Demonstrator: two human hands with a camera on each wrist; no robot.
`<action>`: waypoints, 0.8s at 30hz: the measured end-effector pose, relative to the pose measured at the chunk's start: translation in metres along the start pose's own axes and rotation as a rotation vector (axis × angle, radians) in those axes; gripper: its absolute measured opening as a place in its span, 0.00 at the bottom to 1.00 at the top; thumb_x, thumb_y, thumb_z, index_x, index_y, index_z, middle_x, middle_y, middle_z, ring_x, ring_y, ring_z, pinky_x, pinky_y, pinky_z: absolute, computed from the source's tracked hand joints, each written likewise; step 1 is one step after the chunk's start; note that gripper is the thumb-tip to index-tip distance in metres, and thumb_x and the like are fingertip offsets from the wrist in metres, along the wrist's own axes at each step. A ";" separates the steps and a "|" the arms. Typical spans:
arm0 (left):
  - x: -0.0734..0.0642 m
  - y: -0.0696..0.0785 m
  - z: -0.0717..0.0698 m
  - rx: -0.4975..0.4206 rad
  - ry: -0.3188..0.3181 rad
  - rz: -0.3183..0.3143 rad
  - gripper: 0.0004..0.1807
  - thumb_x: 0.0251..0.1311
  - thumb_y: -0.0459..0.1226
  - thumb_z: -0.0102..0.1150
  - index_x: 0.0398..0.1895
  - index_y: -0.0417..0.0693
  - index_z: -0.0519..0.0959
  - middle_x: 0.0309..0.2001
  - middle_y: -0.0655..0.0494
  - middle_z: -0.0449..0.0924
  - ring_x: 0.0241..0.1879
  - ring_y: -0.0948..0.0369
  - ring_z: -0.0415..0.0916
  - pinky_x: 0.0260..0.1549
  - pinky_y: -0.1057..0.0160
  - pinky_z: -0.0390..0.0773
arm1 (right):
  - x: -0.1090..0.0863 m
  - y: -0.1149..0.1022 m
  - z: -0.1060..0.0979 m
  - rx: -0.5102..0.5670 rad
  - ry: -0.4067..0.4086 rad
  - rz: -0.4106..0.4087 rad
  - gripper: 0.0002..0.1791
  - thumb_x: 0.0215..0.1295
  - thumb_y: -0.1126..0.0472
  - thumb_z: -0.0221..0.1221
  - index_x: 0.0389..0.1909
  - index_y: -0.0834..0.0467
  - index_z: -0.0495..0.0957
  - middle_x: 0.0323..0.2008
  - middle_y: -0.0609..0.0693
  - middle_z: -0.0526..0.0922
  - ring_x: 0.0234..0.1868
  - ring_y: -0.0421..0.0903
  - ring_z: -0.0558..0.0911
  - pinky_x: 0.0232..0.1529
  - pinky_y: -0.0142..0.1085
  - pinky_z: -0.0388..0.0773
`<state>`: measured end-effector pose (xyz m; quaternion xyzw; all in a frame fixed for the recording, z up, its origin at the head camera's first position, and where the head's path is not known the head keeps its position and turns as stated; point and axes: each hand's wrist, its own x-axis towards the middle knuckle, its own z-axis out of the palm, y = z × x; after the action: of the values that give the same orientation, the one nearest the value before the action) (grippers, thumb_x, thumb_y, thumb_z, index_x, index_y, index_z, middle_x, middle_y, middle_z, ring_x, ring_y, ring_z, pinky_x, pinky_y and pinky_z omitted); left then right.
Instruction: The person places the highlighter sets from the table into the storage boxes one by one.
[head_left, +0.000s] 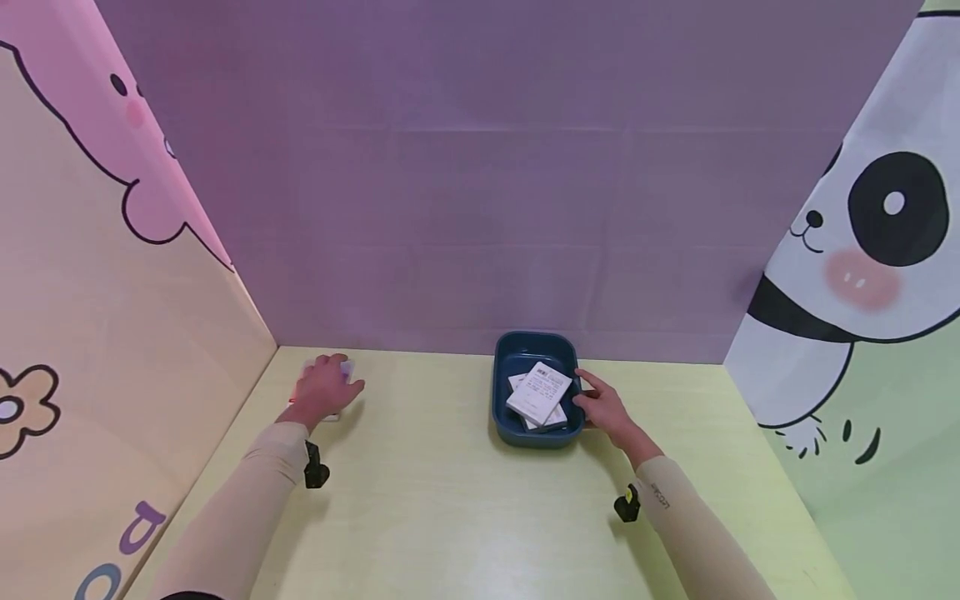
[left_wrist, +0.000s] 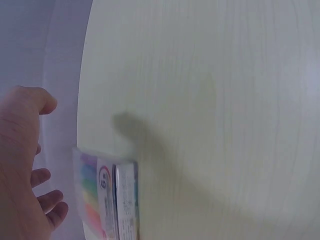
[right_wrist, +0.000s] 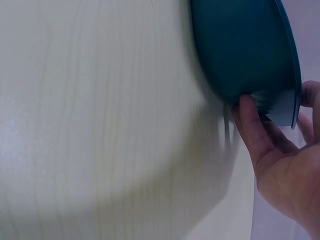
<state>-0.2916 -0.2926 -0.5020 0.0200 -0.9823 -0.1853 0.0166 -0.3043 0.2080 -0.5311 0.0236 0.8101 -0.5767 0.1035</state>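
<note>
My left hand [head_left: 322, 390] is over a flat, clear packet [left_wrist: 107, 200] with rainbow-coloured contents and a white label, at the table's far left. In the left wrist view its fingers are apart from the packet, thumb spread away. My right hand [head_left: 603, 410] grips the right side of a dark blue plastic bin [head_left: 498, 392]. In the right wrist view, fingers [right_wrist: 254, 125] lie against the bin's outside, near its rim. Inside the bin, white printed cards or small boxes [head_left: 540, 392] lie stacked at an angle, the lower ones partly covered.
Both things stand near the back edge of the pale wood-grain table [head_left: 450, 517]. A purple backdrop [head_left: 480, 183] rises behind it. Cartoon-printed panels flank it, one with a flower [head_left: 28, 408] on the left and one with a panda [head_left: 862, 217] on the right.
</note>
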 end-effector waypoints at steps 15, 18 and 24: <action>-0.014 -0.028 0.003 -0.106 -0.025 -0.155 0.43 0.62 0.55 0.52 0.69 0.34 0.55 0.61 0.27 0.55 0.55 0.32 0.59 0.48 0.31 0.64 | 0.000 0.002 0.000 -0.008 0.001 0.004 0.32 0.70 0.65 0.52 0.74 0.49 0.59 0.60 0.69 0.69 0.49 0.59 0.78 0.40 0.45 0.82; -0.016 -0.033 0.005 -0.140 -0.026 -0.184 0.45 0.62 0.57 0.53 0.70 0.35 0.54 0.60 0.27 0.55 0.54 0.33 0.59 0.48 0.31 0.64 | 0.000 0.001 0.000 -0.006 0.003 0.004 0.32 0.70 0.65 0.52 0.74 0.49 0.59 0.60 0.69 0.69 0.48 0.59 0.78 0.39 0.46 0.82; -0.019 -0.038 0.010 -0.174 0.012 -0.220 0.45 0.60 0.57 0.55 0.69 0.34 0.54 0.58 0.27 0.57 0.51 0.33 0.61 0.47 0.32 0.64 | 0.000 0.001 0.000 -0.003 0.003 0.000 0.32 0.69 0.64 0.52 0.74 0.49 0.59 0.60 0.69 0.70 0.48 0.58 0.79 0.38 0.45 0.82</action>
<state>-0.2719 -0.3236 -0.5261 0.1269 -0.9544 -0.2702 0.0037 -0.3039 0.2081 -0.5323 0.0244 0.8112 -0.5753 0.1023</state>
